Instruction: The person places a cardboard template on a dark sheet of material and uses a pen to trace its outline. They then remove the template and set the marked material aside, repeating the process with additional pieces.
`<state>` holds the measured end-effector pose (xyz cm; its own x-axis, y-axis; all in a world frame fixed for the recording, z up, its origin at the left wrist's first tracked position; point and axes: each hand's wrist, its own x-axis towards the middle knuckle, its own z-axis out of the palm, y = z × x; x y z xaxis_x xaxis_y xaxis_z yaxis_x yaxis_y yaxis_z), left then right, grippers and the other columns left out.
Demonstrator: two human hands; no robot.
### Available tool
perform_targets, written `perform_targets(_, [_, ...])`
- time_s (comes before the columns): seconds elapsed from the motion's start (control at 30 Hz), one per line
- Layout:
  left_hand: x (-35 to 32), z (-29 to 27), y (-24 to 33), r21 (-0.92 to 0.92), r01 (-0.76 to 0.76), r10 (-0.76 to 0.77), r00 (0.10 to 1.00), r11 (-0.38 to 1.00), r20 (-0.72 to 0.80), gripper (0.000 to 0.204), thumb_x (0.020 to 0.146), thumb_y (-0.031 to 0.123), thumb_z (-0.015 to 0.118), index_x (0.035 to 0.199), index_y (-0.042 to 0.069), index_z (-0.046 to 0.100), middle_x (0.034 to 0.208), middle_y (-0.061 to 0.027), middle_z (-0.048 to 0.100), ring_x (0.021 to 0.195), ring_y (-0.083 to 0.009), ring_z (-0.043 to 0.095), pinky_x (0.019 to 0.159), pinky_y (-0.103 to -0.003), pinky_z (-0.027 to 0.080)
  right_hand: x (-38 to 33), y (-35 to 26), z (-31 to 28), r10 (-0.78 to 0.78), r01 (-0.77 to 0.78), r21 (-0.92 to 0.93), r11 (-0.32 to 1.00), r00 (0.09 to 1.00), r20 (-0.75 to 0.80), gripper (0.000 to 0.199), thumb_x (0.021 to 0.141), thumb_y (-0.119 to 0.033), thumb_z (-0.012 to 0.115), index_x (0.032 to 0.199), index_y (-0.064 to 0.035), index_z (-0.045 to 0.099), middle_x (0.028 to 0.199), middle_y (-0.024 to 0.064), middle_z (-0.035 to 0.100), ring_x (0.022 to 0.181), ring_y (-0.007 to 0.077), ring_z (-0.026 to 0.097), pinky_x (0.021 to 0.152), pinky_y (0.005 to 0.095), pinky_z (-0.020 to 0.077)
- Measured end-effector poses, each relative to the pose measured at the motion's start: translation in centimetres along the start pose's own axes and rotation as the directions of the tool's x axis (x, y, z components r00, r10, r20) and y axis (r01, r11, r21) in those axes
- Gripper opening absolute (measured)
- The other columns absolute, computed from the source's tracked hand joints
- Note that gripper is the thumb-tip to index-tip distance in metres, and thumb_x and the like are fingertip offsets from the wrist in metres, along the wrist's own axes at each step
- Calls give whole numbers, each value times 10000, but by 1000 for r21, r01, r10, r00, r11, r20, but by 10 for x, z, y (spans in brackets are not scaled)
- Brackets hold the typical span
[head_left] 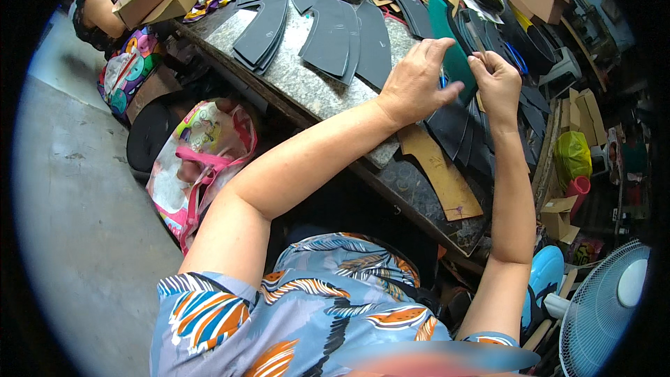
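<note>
Hands on a green sheet

We see our left hand (417, 82) and right hand (497, 84) both pinching a green sheet (452, 56) (held upright) above the table (307, 84), beside dark cut pieces (335, 35) and a cardboard pattern (441, 171).

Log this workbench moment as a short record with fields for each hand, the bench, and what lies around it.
left hand: left hand pinches the edge of a teal flat sheet piece, fingers bent over it
right hand: right hand grips the same piece from the other side
bench: grey speckled stone-topped workbench
on bench: dark grey curved cut-out pieces laid in overlapping stacks; brown cardboard pattern at the near edge
beside bench: pink and white printed carrier bag on the floor
lower right: white electric fan
</note>
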<state>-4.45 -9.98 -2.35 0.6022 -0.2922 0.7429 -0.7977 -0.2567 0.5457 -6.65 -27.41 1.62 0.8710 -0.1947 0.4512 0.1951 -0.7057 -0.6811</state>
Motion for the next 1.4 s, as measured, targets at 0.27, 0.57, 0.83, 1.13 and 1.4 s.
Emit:
perform_targets(0.27, [-4, -1, -2, -138, 65, -73, 996, 988, -56, 561, 819, 34, 592, 1349, -59, 434, 1161, -320, 589, 1083, -458, 597, 935, -464, 500, -33, -15, 27, 92, -138, 508, 850, 989, 114, 252, 962, -175, 661, 1082, 36, 729, 952, 42, 719, 843, 70, 617, 785, 217, 479])
perform_targets(0.57, [16, -42, -17, -632, 476, -540, 835, 611, 107, 452, 885, -59, 536, 1333, -4, 534, 978, -60, 634, 867, -135, 645, 782, -252, 533, -41, -14, 30, 10, 22, 573, 819, 999, -54, 235, 980, -192, 616, 1084, -18, 734, 941, 23, 728, 577, -17, 380, 522, 161, 296])
perform_targets(0.83, [1, -83, -4, -721, 540, -580, 780, 435, 235, 477, 917, -60, 498, 1390, -23, 447, 1125, -78, 627, 951, -133, 651, 824, -266, 553, -40, -5, 32, 47, 2, 607, 794, 997, -65, 222, 985, -192, 606, 1058, -23, 730, 864, 22, 714, 536, -29, 353, 483, 158, 270])
perform_targets(1.13, [-3, -207, -54, 120, 337, -270, 885, 934, -378, 283, 911, 34, 558, 1122, 69, 742, 949, -91, 755, 784, -131, 676, 747, -259, 523, -35, 4, 31, 45, -1, 561, 828, 997, -65, 230, 994, -208, 600, 1051, -30, 734, 851, 10, 698, 530, -29, 335, 467, 159, 223])
perform_targets(1.4, [-37, -220, -57, 878, 408, -494, 834, 252, -246, 333, 887, 362, 648, 1072, 103, 744, 1167, -128, 665, 1193, -304, 544, 953, -424, 497, -35, 4, 29, 65, -25, 548, 836, 996, -54, 243, 987, -209, 610, 1041, -8, 735, 837, 28, 696, 708, 51, 518, 665, 220, 369])
